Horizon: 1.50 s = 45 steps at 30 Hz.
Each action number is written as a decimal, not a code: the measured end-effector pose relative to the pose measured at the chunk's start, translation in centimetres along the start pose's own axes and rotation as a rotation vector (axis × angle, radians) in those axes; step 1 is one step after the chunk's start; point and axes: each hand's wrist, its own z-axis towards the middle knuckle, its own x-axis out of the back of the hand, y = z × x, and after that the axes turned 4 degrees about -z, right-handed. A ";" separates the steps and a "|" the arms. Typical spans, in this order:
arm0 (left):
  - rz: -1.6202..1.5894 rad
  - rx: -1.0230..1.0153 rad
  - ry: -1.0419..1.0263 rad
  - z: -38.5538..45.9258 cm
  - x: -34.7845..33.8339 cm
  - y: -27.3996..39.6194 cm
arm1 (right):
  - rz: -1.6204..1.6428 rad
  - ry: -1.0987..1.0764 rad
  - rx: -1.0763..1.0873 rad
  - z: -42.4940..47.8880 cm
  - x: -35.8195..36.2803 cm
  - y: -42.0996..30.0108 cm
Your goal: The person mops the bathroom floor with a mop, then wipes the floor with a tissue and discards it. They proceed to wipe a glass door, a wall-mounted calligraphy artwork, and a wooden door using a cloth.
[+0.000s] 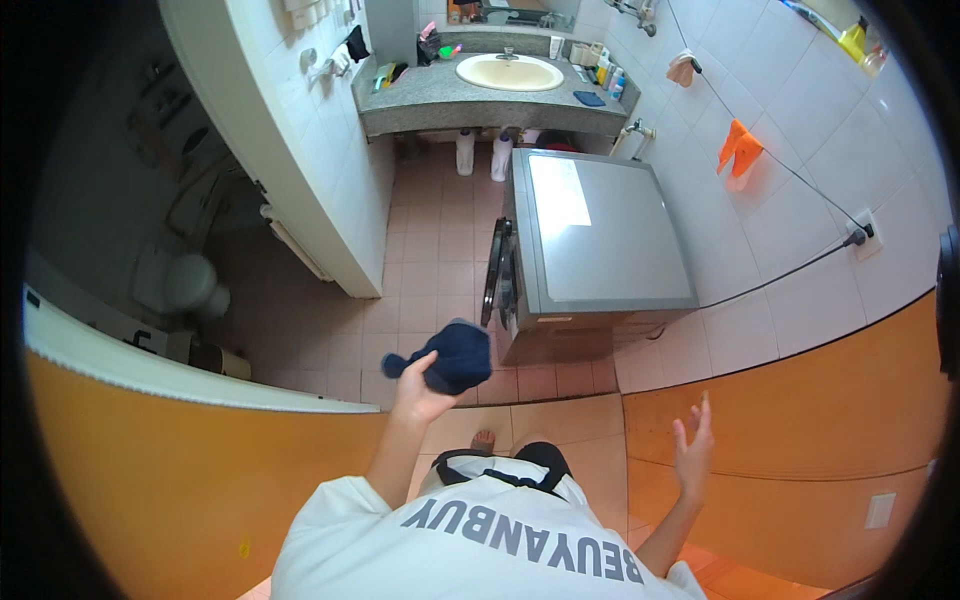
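Note:
A dark navy cloth (456, 356), bunched up, is held in my left hand (421, 391) in front of my body. Its exact kind cannot be told from here. My right hand (694, 446) is raised at the right with fingers apart and holds nothing; the wooden panel (750, 420) is behind it. Just beyond the cloth stands a grey front-loading washing machine (607, 232). Its round dark door (495, 271) hangs open on the left side, facing the passage. The inside of the drum is mostly hidden.
A doorway (285, 172) on the left leads to a dim room with a toilet (199, 281). At the back, a stone counter (412, 112) holds a basin (510, 73); two white bottles (465, 154) stand below. Orange cloth (741, 148) hangs on a power cord (814, 191) along the tiled wall.

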 end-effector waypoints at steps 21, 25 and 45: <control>-0.393 -0.557 0.224 11.0 -11.7 -1.9 | -0.297 0.483 0.619 67.2 10.2 -13.9; -0.443 -0.574 0.256 13.2 -13.9 -1.9 | -0.491 0.425 0.470 75.9 9.1 -15.8; -0.431 -0.586 0.319 25.5 -21.7 2.1 | -0.404 0.040 0.173 96.7 3.4 -19.4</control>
